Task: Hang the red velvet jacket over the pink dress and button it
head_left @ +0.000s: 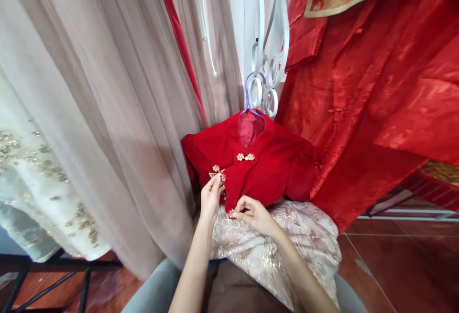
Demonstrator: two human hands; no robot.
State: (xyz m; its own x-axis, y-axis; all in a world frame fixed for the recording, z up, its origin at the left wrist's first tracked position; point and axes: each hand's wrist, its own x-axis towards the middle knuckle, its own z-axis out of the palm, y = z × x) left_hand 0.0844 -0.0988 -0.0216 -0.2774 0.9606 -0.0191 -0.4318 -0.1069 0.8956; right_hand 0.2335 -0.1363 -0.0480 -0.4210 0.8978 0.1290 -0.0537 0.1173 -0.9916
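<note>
A short red velvet jacket [265,169] hangs in front of me on a purple hanger [247,94]. Its collar clasp [245,157], made of two gold flower shapes with a pearl-like bead, is fastened. Lower down, the front edges lie apart. My left hand [211,196] is closed in a pinch at a gold flower clasp [216,168] on the left-side edge. The fingers of my right hand [255,213] pinch another gold flower clasp [231,214] at the bottom corner of the front panel. Fingertips partly cover both clasps.
Pale pink brocade fabric [279,241] lies across my lap below the jacket. Sheer beige drapery [107,88] hangs at left, red satin garments [358,102] at right. The hanger hooks onto a white scrolled metal frame [258,50]. Black metal bars [86,284] stand lower left.
</note>
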